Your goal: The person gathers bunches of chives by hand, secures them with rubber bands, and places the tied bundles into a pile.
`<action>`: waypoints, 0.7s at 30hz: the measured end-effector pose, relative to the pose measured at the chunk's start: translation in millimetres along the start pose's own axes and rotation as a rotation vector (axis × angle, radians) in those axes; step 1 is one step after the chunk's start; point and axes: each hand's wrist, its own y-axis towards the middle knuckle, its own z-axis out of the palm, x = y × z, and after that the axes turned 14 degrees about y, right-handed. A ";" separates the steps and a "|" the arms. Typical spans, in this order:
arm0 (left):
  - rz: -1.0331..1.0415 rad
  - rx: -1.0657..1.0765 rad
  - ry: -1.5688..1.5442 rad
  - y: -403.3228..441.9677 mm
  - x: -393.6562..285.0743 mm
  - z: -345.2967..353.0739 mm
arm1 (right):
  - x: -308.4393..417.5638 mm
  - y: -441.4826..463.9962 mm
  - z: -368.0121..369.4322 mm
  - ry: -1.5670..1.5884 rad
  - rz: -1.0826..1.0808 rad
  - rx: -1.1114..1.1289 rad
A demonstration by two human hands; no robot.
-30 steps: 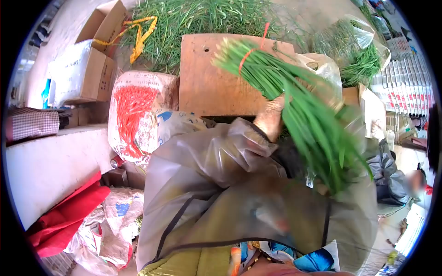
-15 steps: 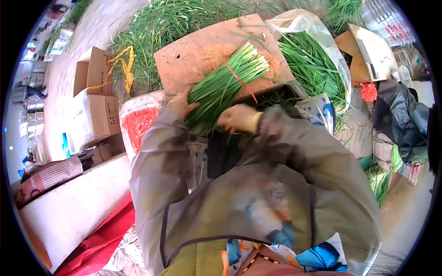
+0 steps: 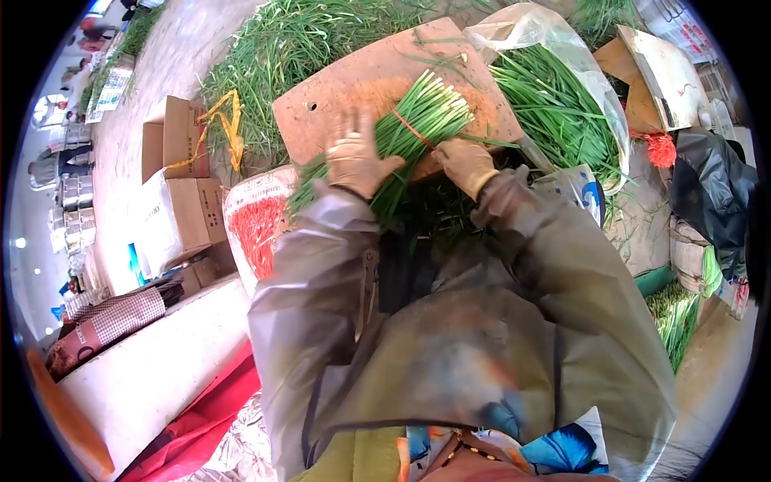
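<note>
A bunch of garlic chives (image 3: 408, 143) lies slantwise on a worn reddish board (image 3: 321, 88), its pale cut ends toward the upper right. Around the bunch runs a thin red tie (image 3: 413, 129). My right hand (image 3: 466, 166), gloved, is closed at the bunch's right side, with the tie's end running into its fingers. My left hand (image 3: 353, 161), also gloved, is over the leafy part with its fingers stretched out, somewhat blurred. Whether its palm touches the leaves I cannot tell.
A clear plastic bag (image 3: 614, 120) of chives stands right of the board. Loose greens (image 3: 281, 56) cover the ground beyond it. At the left are a sack with red strings (image 3: 255, 233) and cardboard boxes (image 3: 189, 213). A dark bag (image 3: 711, 193) is at the far right.
My left hand has come off the leaves' left side and opened over the bunch. My right hand has moved right and up, onto the tie's loose end.
</note>
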 end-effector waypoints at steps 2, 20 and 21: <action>0.036 -0.030 0.091 10.3 -23.7 21.0 | 1.5 -6.1 -8.3 0.058 -0.248 -0.160; -0.344 -0.148 0.172 36.6 -39.7 126.8 | 99.1 139.9 44.9 0.541 -0.078 -0.308; -0.351 -0.136 0.150 35.1 -41.6 116.8 | 115.5 111.5 19.2 0.679 -0.044 -0.124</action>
